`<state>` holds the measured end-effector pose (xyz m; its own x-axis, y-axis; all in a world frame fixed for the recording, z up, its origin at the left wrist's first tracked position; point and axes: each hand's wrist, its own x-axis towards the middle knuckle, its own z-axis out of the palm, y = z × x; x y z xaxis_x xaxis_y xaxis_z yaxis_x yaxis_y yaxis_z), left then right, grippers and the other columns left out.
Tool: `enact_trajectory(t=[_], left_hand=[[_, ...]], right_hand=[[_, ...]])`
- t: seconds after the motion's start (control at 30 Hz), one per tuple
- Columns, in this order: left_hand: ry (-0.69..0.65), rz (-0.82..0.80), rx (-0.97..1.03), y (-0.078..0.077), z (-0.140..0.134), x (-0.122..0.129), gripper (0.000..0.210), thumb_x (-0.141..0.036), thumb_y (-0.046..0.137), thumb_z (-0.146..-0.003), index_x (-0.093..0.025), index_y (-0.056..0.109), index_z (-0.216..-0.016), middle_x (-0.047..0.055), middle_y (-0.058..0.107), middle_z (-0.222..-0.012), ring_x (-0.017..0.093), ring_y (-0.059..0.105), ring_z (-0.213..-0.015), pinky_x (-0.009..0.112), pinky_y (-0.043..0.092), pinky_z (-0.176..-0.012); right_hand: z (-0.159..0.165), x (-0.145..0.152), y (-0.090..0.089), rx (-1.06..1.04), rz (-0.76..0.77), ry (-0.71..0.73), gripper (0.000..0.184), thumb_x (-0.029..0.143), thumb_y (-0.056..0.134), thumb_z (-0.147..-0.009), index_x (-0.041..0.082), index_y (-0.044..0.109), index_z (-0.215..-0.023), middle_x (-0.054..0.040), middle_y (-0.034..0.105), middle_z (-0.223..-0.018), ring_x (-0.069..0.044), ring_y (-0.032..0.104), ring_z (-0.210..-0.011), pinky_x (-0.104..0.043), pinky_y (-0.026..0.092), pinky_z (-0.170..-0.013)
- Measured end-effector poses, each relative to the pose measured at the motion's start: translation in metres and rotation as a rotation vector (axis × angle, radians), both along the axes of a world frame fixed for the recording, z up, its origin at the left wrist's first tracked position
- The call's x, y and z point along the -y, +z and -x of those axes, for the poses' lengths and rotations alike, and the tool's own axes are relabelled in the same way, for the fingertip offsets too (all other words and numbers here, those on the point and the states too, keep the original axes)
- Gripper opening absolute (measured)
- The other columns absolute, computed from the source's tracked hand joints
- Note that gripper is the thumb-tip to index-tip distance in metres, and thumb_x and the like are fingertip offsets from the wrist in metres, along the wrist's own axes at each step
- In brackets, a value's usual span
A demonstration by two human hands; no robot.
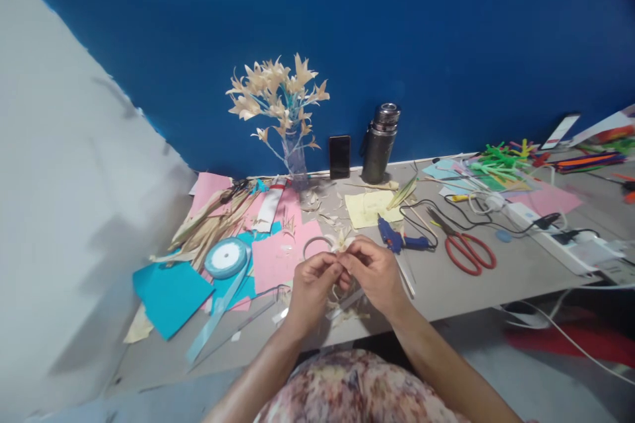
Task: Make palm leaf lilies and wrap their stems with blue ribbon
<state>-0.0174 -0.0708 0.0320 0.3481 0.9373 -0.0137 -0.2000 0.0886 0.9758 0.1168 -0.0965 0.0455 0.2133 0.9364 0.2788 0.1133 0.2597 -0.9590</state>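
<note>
My left hand (315, 283) and my right hand (376, 275) meet above the front of the table, fingertips pinched together. Pale petals of a small corn-husk flower (342, 240) stick up between them; its lower part is hidden by my fingers. Just behind my left hand lies a roll of tape (317, 248), partly covered. To the right of my right hand are a blue glue gun (404, 236) and red-handled scissors (469, 252). Husk scraps (352, 314) lie on the table below my hands.
Similar flowers stand in a clear vase (296, 162) by the wall. Beside it are a phone (340, 157) and a thermos (380, 145). At left are blue ribbon (225, 258), dried husks (213, 221) and pink paper (282, 258). Cables run to a power strip (550, 241) at right.
</note>
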Motion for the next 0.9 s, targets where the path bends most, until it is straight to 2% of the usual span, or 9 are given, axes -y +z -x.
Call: enact_trajectory(t=[0.1, 0.17, 0.27, 0.43, 0.63, 0.73, 0.9], left_hand=[[0.049, -0.141, -0.094, 0.001, -0.001, 0.003, 0.019, -0.030, 0.068, -0.083, -0.016, 0.067, -0.070, 0.000, 0.064, -0.059, 0.012, 0.058, -0.055, 0.023, 0.047, -0.058], [0.043, -0.158, -0.105, -0.002, -0.002, 0.004, 0.019, -0.031, 0.065, -0.086, -0.017, 0.066, -0.073, 0.000, 0.064, -0.062, 0.011, 0.057, -0.053, 0.022, 0.046, -0.056], [0.008, -0.100, -0.105, -0.007, -0.002, 0.006, 0.019, -0.034, 0.062, -0.088, -0.017, 0.065, -0.080, -0.001, 0.065, -0.064, 0.009, 0.054, -0.049, 0.021, 0.043, -0.050], [-0.019, -0.011, -0.140, -0.012, -0.001, 0.011, 0.020, -0.036, 0.067, -0.085, -0.016, 0.067, -0.085, -0.001, 0.064, -0.060, 0.009, 0.053, -0.047, 0.020, 0.042, -0.049], [0.016, -0.047, -0.132, -0.014, -0.003, 0.014, 0.021, -0.035, 0.070, -0.083, -0.015, 0.073, -0.085, 0.000, 0.064, -0.058, 0.010, 0.054, -0.049, 0.021, 0.044, -0.051], [0.030, 0.001, -0.081, -0.013, -0.004, 0.013, 0.022, -0.036, 0.074, -0.079, -0.014, 0.074, -0.085, 0.000, 0.066, -0.057, 0.009, 0.054, -0.046, 0.021, 0.044, -0.049], [-0.066, 0.151, 0.069, -0.012, -0.007, 0.008, 0.023, -0.034, 0.078, -0.076, -0.014, 0.072, -0.084, 0.002, 0.069, -0.058, 0.009, 0.056, -0.041, 0.020, 0.041, -0.045]], right_hand=[[0.001, 0.002, 0.000, 0.027, -0.042, -0.023, 0.026, 0.028, 0.065, -0.087, 0.019, 0.059, -0.064, -0.0004, 0.059, -0.073, -0.012, 0.055, -0.063, -0.022, 0.045, -0.055], [0.002, 0.002, 0.000, 0.025, -0.050, -0.049, 0.025, 0.028, 0.065, -0.087, 0.019, 0.058, -0.064, -0.0004, 0.058, -0.074, -0.012, 0.056, -0.064, -0.022, 0.045, -0.055], [0.002, 0.003, -0.002, -0.004, -0.018, -0.091, 0.024, 0.029, 0.065, -0.086, 0.019, 0.057, -0.065, 0.0007, 0.057, -0.071, -0.012, 0.055, -0.064, -0.022, 0.045, -0.057], [0.000, 0.003, -0.001, -0.071, 0.080, -0.127, 0.025, 0.034, 0.065, -0.086, 0.020, 0.055, -0.067, 0.0047, 0.051, -0.059, -0.011, 0.047, -0.055, -0.021, 0.041, -0.053], [-0.001, 0.001, 0.000, -0.095, 0.079, -0.148, 0.027, 0.039, 0.066, -0.086, 0.019, 0.056, -0.070, 0.0050, 0.051, -0.059, -0.010, 0.044, -0.053, -0.021, 0.039, -0.050], [-0.001, 0.001, -0.001, -0.116, 0.071, -0.137, 0.027, 0.039, 0.065, -0.087, 0.019, 0.055, -0.070, 0.0055, 0.050, -0.058, -0.010, 0.044, -0.052, -0.021, 0.038, -0.050], [-0.003, 0.001, -0.004, -0.132, 0.028, -0.161, 0.029, 0.037, 0.065, -0.088, 0.019, 0.054, -0.068, 0.0055, 0.048, -0.058, -0.009, 0.043, -0.053, -0.021, 0.037, -0.050]])
